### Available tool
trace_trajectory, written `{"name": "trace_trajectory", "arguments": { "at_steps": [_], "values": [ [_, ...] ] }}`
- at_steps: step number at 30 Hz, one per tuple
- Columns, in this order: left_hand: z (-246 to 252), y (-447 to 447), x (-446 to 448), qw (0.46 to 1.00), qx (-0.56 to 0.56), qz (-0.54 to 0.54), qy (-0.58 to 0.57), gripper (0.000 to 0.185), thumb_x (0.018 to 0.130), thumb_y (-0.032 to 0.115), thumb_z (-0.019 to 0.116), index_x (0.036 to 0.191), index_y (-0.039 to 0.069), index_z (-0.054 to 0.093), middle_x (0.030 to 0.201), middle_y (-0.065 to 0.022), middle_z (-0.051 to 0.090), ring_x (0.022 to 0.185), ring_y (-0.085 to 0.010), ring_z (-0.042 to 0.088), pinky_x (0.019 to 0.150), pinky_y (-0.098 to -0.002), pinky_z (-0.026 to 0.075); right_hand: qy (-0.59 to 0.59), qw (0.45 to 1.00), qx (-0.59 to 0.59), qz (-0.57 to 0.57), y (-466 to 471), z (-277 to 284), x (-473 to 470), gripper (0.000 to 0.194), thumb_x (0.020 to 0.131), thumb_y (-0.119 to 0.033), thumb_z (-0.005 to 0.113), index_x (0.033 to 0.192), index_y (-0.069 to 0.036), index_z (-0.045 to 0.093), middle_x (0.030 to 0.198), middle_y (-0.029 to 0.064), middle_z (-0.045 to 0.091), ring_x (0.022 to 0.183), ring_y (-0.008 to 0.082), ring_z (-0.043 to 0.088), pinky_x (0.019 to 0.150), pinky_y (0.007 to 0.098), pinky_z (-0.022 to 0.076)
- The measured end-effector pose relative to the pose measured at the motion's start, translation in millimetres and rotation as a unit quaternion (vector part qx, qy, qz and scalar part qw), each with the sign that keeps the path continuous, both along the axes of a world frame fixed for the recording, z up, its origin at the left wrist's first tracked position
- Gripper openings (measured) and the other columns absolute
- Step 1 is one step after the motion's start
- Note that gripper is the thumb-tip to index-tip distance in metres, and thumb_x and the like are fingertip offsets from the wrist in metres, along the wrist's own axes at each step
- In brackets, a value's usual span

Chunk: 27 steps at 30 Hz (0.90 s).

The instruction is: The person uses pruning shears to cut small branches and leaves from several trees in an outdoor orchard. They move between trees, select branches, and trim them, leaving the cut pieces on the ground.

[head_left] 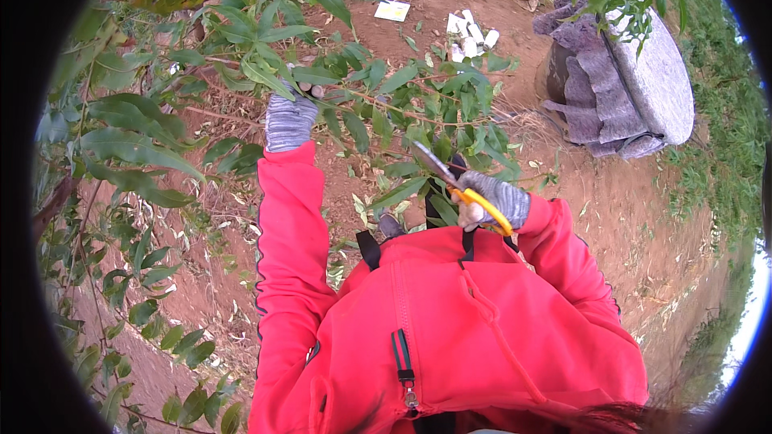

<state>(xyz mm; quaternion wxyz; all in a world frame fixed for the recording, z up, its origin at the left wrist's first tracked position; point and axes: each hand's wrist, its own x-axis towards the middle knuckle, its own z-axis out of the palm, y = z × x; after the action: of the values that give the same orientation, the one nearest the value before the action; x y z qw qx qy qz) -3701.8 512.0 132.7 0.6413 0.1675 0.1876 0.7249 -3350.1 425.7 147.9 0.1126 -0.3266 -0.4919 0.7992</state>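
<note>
My left hand [294, 111], in a grey striped glove with bare fingertips, is curled round a leafy branch [386, 101] at the upper left of the view. Leaves cover part of its fingers. The thin reddish stem runs from there to the right, across in front of me. Close to my chest, my right hand [497, 196], gloved the same way, holds scissors [482, 205] by their orange-yellow handles. Their metal blades point up and to the left, just below the branch's leaves. Whether the blades are apart is hard to tell.
A bucket-like container [603, 78] wrapped in grey felt lies or leans at the upper right. Several white rolls [473, 36] and a printed card [392, 10] rest on reddish soil [603, 193]. Leafy branches [139, 144] crowd the left side. Cut leaves litter the ground.
</note>
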Motion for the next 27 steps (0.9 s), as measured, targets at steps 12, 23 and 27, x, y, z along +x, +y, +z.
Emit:
{"name": "trace_trajectory", "arguments": {
  "at_steps": [12, 23, 27],
  "values": [
    [11.2, 0.7, 1.1, 1.0, -0.004, -0.021, 0.011, 0.014, 0.087, 0.023, 0.046, 0.08, 0.012, 0.049, 0.064, -0.0017, 0.048, 0.059, -0.0177, 0.045, 0.055, -0.0328, 0.04, -0.138, 0.982, -0.053, -0.116, 16.3, 15.5, 69.6, 0.054, 0.072, -0.033, 0.069, 0.109, -0.004, 0.041, 0.072, 0.0038, 0.052, 0.054, 0.0129, 0.058, 0.046, 0.0239, 0.0504],
    [8.7, 2.7, -0.8, 1.0, -0.011, 0.022, 0.0, 0.01, 0.086, 0.019, 0.047, 0.08, 0.011, 0.047, 0.061, -0.0026, 0.045, 0.059, -0.018, 0.044, 0.053, -0.0316, 0.038, -0.043, 0.986, -0.085, -0.135, 12.5, 10.7, 95.8, 0.047, 0.074, -0.034, 0.067, 0.101, -0.004, 0.044, 0.062, 0.007, 0.055, 0.054, 0.0172, 0.059, 0.046, 0.0261, 0.0494],
    [9.3, 1.8, -0.4, 0.999, -0.039, 0.027, -0.019, 0.013, 0.086, 0.022, 0.047, 0.079, 0.011, 0.047, 0.062, -0.0023, 0.045, 0.059, -0.0175, 0.044, 0.053, -0.0309, 0.038, -0.062, 0.982, -0.103, -0.149, 11.8, 9.6, 103.3, 0.048, 0.076, -0.039, 0.063, 0.1, -0.002, 0.044, 0.061, 0.0077, 0.055, 0.053, 0.019, 0.058, 0.044, 0.027, 0.0488]
  ]
}}
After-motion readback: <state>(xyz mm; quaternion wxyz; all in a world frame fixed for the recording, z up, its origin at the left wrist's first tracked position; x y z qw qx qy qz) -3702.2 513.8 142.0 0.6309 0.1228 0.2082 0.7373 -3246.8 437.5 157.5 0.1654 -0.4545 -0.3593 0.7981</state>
